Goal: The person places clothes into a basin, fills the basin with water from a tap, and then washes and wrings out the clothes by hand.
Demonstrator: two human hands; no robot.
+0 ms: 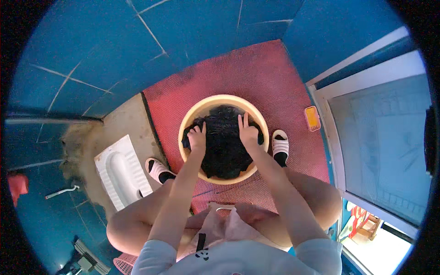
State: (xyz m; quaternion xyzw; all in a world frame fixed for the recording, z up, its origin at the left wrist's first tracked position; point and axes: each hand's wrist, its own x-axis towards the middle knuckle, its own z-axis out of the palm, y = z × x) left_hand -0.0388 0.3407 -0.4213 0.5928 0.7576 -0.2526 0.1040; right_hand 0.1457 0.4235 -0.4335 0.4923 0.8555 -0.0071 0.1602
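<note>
Dark fabric fills a round cream basin

The basin stands on a red textured mat, between the person's 2 feet, with the bunched black fabric inside it. The left hand rests on the left part of the fabric, its fingers partly bent and spread. The right hand lies on the right part, with 2 fingers extended toward the far rim. I cannot tell whether either hand pinches any fabric.

A pale left slipper and a right slipper flank the basin. Farther left, a white squat toilet is set in the floor. To the right, near the glazed door, a pink dish holds a yellow-orange block.
</note>
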